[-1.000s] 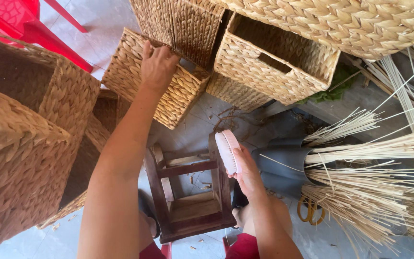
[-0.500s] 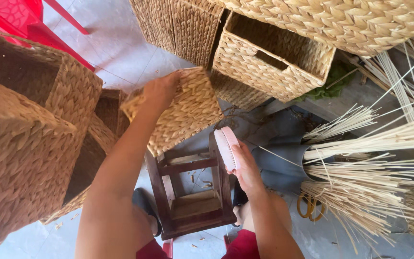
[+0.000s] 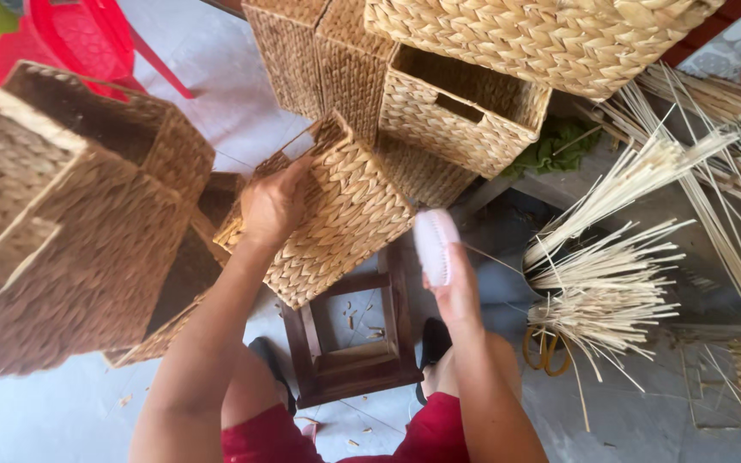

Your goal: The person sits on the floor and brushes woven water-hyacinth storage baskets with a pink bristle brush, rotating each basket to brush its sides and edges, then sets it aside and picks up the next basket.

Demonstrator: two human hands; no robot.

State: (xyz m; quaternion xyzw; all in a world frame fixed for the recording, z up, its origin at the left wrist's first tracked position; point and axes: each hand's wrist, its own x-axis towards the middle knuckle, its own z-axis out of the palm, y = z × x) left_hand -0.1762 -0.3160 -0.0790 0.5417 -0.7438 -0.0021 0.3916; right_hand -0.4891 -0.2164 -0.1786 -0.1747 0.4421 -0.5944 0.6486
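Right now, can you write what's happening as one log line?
left hand: grips woven basket, tilted over wooden stool | right hand: holds pink brush beside basket | straw bundles at right

A pale tiled floor carries everything. On it stand woven baskets, a small wooden stool, loose straw bundles and orange-handled scissors.

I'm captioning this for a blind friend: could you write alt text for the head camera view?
Seen from above, a person's left hand grips a woven straw basket over a small wooden stool, while the right hand holds a pale brush. More woven baskets and loose straw bundles surround them.
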